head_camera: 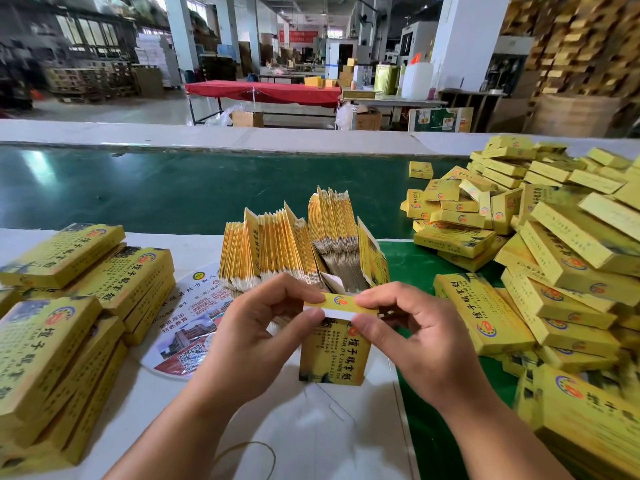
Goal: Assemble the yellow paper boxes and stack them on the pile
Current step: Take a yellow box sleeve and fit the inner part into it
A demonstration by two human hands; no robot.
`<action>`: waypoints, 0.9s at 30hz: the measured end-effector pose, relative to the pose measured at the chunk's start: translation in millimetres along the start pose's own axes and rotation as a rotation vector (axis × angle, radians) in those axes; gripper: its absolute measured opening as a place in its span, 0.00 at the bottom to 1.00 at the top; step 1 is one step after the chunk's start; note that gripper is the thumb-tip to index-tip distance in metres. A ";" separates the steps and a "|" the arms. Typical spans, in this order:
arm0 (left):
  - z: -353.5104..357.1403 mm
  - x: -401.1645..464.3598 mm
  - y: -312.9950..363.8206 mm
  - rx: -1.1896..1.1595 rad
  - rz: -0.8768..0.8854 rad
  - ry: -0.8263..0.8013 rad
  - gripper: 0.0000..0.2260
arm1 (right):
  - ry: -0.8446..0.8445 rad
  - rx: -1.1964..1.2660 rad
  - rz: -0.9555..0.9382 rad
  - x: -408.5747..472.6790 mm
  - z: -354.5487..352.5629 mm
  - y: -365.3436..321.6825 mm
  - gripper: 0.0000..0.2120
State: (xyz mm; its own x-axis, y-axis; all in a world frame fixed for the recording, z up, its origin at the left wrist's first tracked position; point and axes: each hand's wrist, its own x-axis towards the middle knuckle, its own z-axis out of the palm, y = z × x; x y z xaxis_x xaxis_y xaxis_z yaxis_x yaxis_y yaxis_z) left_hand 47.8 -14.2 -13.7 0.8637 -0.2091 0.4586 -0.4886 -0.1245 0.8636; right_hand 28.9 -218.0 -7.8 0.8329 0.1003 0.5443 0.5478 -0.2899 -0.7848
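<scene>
**Both hands pinch the top flap of a yellow box above the desk**

A yellow box [334, 351] is held upright in the middle of the view, just above the white sheet on the desk [311, 420]. Its printed front faces the camera, and its top flap [341, 303] is bent over, with a white strip showing beneath the yellow edge.

The left hand [256, 327] pinches the left end of that flap: thumb and forefinger are closed on the paper, the other fingers [277, 289] curled behind it. The right hand [412, 334] does the same at the right end, thumb below and forefinger above, so both hands have hold of the same box at its upper edge.

Just behind the hands stands a thick bundle of flat box blanks [298, 251], set on edge and fanned out (yellow sides, pale cut edges).

To the right a large loose pile of finished boxes [540, 244] spreads over the green belt [173, 188] and the desk's near right corner. To the left lie stacked boxes [76, 306] in neater piles, touching one another. Between those stacks and the hands a round printed fan [187, 337] lies flat on the white sheet. A thin rubber band [249, 448] rests near the bottom edge, between the forearms.

Beyond the belt is a factory hall with a red-covered table [263, 90].
</scene>
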 end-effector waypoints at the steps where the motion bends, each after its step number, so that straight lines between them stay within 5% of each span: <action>1: 0.3 0.1 0.9 0.014 0.000 0.001 0.07 | -0.002 -0.003 0.009 0.0 0.3 0.3 0.06; 9: 9.4 -2.3 3.8 0.166 0.003 0.096 0.09 | 0.069 -0.066 -0.009 -0.9 7.6 1.3 0.03; 17: 38.4 -15.0 13.9 0.626 0.039 0.139 0.38 | 0.295 -0.028 -0.047 -6.2 20.5 -6.7 0.03; 27: 38.4 -14.1 17.4 0.814 0.149 0.140 0.33 | 0.249 0.079 0.057 -5.0 23.8 -7.3 0.03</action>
State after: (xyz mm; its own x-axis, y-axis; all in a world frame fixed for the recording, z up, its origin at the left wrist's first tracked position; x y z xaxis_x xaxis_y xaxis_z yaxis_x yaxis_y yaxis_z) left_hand 22.4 -50.7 -13.2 0.7642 -0.1627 0.6241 -0.4886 -0.7777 0.3955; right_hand 22.6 -193.8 -11.8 0.8226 -0.1544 0.5472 0.5133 -0.2124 -0.8315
